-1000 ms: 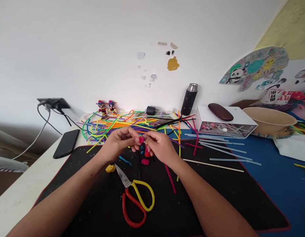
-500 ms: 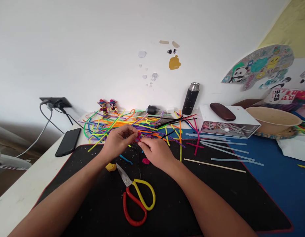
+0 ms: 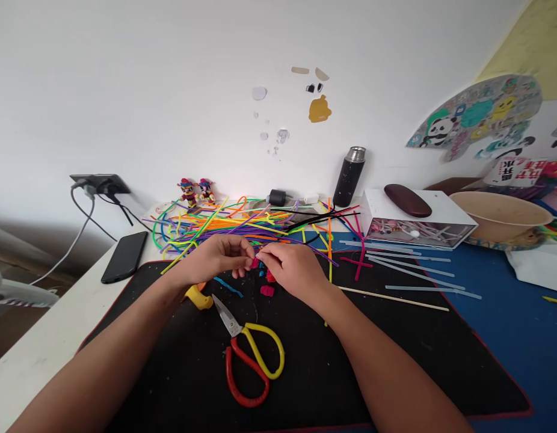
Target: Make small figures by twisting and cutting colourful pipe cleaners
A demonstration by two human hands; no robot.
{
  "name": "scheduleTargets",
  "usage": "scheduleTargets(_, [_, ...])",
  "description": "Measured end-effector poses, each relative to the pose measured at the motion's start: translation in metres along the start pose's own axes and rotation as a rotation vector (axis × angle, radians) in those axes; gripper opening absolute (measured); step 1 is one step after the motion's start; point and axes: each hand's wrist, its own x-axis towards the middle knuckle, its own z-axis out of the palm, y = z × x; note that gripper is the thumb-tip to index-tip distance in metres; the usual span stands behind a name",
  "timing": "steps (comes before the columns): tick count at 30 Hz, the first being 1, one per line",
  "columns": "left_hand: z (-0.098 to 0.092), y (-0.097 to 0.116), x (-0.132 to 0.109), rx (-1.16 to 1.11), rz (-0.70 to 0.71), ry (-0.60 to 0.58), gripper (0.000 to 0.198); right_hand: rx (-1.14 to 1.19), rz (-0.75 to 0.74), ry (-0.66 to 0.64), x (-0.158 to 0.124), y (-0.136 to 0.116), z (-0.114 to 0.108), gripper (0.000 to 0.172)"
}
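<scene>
Over the black mat (image 3: pixel 179 367), my left hand (image 3: pixel 222 257) pinches a small magenta coil (image 3: pixel 255 263) that looks like pipe cleaner. Close against it, my right hand (image 3: pixel 293 269) has thumb and finger pressed together at the same piece, and its fingertips hide part of it. Another magenta coil (image 3: pixel 267 291) lies just below my hands, with a bit of red (image 3: pixel 270 276) above it. Scissors (image 3: pixel 249 355) with one red and one yellow handle rest nearer to me. By my left wrist lie a yellow lump (image 3: pixel 198 297) and a twisted blue piece (image 3: pixel 228 287).
Many coloured pipe cleaners (image 3: pixel 242 225) are heaped behind my hands. Two small figures (image 3: pixel 196 191) and a black flask (image 3: pixel 350 176) stand by the wall. To the right are translucent sticks (image 3: pixel 423 272), a wooden stick (image 3: pixel 396 298) and a white box (image 3: pixel 450 211). A phone (image 3: pixel 125 257) lies left.
My left hand has turned, its fingers now pointing more downward, and the magenta piece has dropped slightly towards me. The red bit and more of the yellow lump have come into sight.
</scene>
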Motion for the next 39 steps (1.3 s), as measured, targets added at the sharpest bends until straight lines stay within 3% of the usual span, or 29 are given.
scheduleTargets(8, [0.011, 0.005, 0.0, -0.356, -0.019, 0.141, 0.039, 0.462, 0.133, -0.023, -0.001, 0.001, 0.004, 0.032])
scheduleTargets(11, [0.016, 0.003, 0.003, -0.42, 0.012, 0.209, 0.04, 0.525, 0.141, -0.042, -0.002, 0.0, 0.009, 0.035])
scheduleTargets(14, [0.017, 0.001, 0.004, -0.394, 0.074, 0.279, 0.04, 0.468, 0.121, -0.057, -0.002, -0.001, 0.012, 0.035])
scheduleTargets(19, [0.014, 0.0, 0.006, -0.108, 0.132, 0.351, 0.042, 0.238, 0.115, -0.045, -0.001, -0.003, 0.014, 0.031])
scheduleTargets(25, [0.016, 0.0, 0.004, 0.079, 0.179, 0.36, 0.039, -0.04, 0.06, -0.032, -0.002, -0.004, 0.015, 0.028])
scheduleTargets(34, [0.021, -0.006, 0.005, 0.077, 0.169, 0.333, 0.031, -0.22, 0.032, -0.098, -0.003, -0.006, 0.019, 0.027])
scheduleTargets(39, [0.014, -0.016, 0.006, 0.181, 0.153, 0.3, 0.026, -0.266, 0.011, -0.125, -0.003, -0.005, 0.017, 0.029])
